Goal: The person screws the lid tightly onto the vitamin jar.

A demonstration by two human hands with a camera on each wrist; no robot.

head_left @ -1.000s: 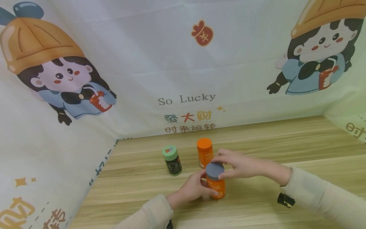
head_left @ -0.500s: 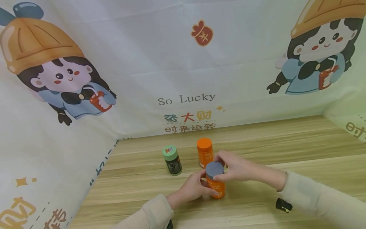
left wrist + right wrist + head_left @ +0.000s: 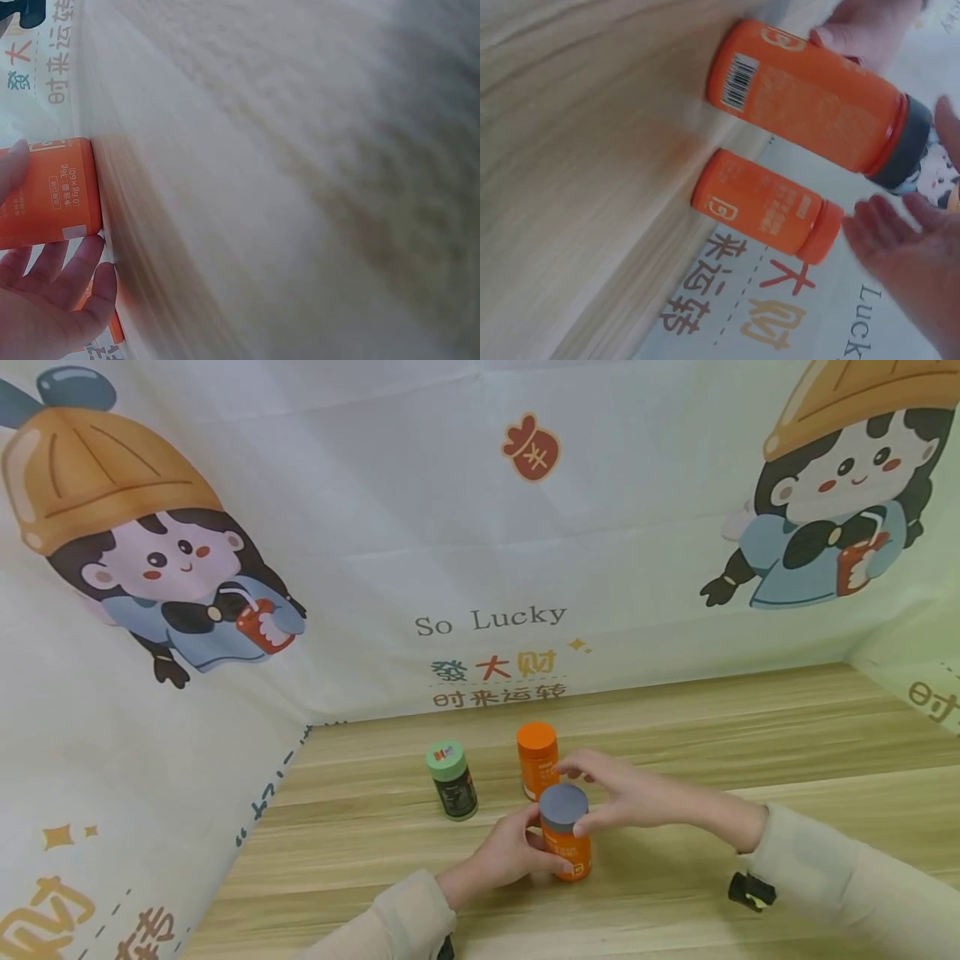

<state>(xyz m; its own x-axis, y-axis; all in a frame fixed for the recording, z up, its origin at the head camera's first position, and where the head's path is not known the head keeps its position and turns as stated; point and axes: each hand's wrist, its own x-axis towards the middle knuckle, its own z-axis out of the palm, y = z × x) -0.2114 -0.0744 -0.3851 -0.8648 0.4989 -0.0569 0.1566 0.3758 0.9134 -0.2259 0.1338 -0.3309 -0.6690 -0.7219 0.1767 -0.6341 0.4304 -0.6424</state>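
Note:
An orange jar (image 3: 567, 853) with a grey lid (image 3: 564, 807) stands upright on the wooden table. My left hand (image 3: 510, 850) grips its body from the left, the thumb across the front; in the left wrist view the jar (image 3: 56, 191) sits between the thumb and fingers. Around the lid, my right hand (image 3: 633, 793) hovers with parted fingers. The right wrist view has those fingertips (image 3: 881, 214) apart from the grey lid (image 3: 906, 142); whether the thumb touches it I cannot tell. Just behind is another orange jar (image 3: 537, 762) with an orange lid.
A dark jar with a green lid (image 3: 453, 787) stands to the left of the orange jars. White printed cloth (image 3: 390, 568) hangs behind the wooden table (image 3: 750, 735) and along both sides.
Half a second ago my right fingers wrapped closer round the grey lid; now they have spread and drawn back from it. The left hand and jars have stayed in place.

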